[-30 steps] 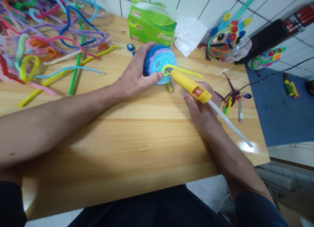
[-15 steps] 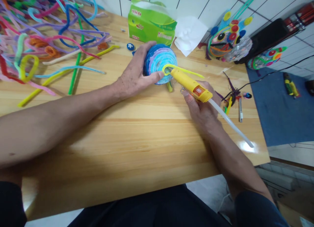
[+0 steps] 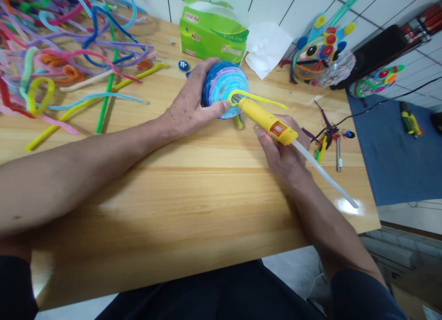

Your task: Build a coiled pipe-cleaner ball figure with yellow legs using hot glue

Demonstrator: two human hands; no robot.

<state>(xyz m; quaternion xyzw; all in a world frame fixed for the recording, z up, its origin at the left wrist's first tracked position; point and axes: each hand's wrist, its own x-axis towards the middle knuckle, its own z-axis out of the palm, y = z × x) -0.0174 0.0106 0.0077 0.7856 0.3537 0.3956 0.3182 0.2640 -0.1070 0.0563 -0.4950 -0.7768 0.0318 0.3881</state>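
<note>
Stretching wide before me, the wooden table [image 3: 193, 195] gives my arms their room: a broad run of tabletop lies between my forearms down to the near edge, and the right edge sits beyond my right forearm. On the left, a heap of fuzzy stems [image 3: 76, 55] crowds the far corner, loose ends reaching toward my left forearm. A green tissue pack [image 3: 212, 32] stands by the wall, leaving little space behind my work. My hands are apart, each clamped on something. My left hand [image 3: 189, 103] grips the round coiled piece [image 3: 221, 87] in front of the pack; my right hand [image 3: 288, 154] wraps the yellow glue gun [image 3: 262, 117], its nozzle at the coil's middle, touching or not I can't tell. Its white glue stick [image 3: 323, 174] juts back toward the right edge. A thin yellow strand [image 3: 265, 100] trails rightward from the coil's centre. A blue button [image 3: 183, 66] lies just left of my left fingers.
</note>
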